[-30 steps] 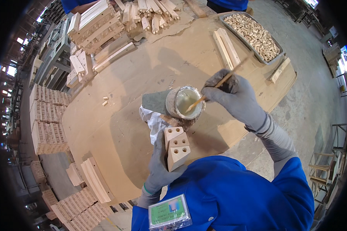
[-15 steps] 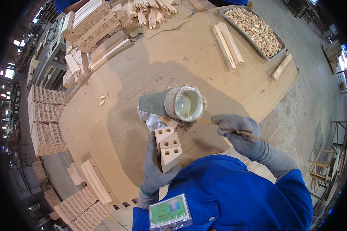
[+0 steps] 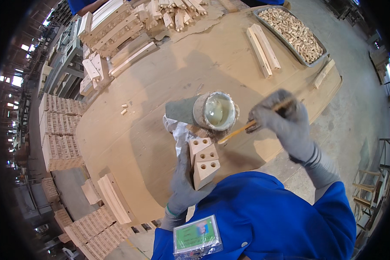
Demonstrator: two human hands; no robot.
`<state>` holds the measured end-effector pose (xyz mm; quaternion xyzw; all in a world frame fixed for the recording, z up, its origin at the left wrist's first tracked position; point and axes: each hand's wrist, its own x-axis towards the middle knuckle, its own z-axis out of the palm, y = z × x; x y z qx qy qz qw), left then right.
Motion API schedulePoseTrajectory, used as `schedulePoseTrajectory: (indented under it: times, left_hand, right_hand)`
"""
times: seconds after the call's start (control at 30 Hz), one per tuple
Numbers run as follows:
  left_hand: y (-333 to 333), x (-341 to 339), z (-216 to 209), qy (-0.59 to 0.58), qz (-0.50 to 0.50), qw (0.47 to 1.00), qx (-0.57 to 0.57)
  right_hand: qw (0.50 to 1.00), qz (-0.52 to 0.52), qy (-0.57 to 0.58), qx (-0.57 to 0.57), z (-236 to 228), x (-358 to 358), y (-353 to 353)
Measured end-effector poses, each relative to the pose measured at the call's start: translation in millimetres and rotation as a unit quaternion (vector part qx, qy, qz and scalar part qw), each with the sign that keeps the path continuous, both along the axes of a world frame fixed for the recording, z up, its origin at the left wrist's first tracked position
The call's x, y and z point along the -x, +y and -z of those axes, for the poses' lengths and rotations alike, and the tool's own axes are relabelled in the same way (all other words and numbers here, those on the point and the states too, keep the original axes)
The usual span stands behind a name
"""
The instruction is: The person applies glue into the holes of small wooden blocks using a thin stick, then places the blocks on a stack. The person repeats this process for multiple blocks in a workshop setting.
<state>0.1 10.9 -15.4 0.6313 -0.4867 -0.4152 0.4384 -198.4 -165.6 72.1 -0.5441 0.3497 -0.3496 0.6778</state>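
Note:
My left hand (image 3: 184, 186), in a grey glove, is closed round three wooden blocks (image 3: 205, 162) stacked together, their drilled ends facing up with two holes in each. In my gloved right hand (image 3: 281, 121) is a thin yellowish stick (image 3: 238, 133), gripped partway along, its tip pointing down and left near the top of the blocks. Just beyond the blocks a crusted pot of whitish glue (image 3: 215, 112) leans with its mouth toward me. A grey-green piece (image 3: 180, 112) and a crumpled white cloth (image 3: 177, 130) lie beside the pot.
A grey tray of wooden dowels (image 3: 294, 37) stands at the far right, near two wooden bars (image 3: 263, 50). Drilled wooden parts are piled at the far left (image 3: 112, 32). Loose dowels (image 3: 124, 108) lie on the cardboard-covered table (image 3: 130, 160). Block stacks (image 3: 60, 130) stand left.
My right hand has risen and turned, swinging the stick so its length shows toward the blocks. My left hand still holds the blocks. The whole view has shifted slightly.

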Motion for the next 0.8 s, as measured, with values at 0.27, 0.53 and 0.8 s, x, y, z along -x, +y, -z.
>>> schedulePoseTrajectory:
  times: [0.27,0.53,0.8]
  left_hand:
    - [6,7,5,0.009,0.018,0.999,0.04]
    - [7,15,-1,0.014,0.017,0.998,0.053]
    - [8,18,1,0.061,0.016,0.997,0.051]
  right_hand:
    - [0.984,-0.151,0.089,0.035,-27,-21,-8]
    - [0.965,-0.163,0.155,0.133,-31,-21,-2]
    - [0.975,-0.15,0.15,0.072,-41,-16,0]
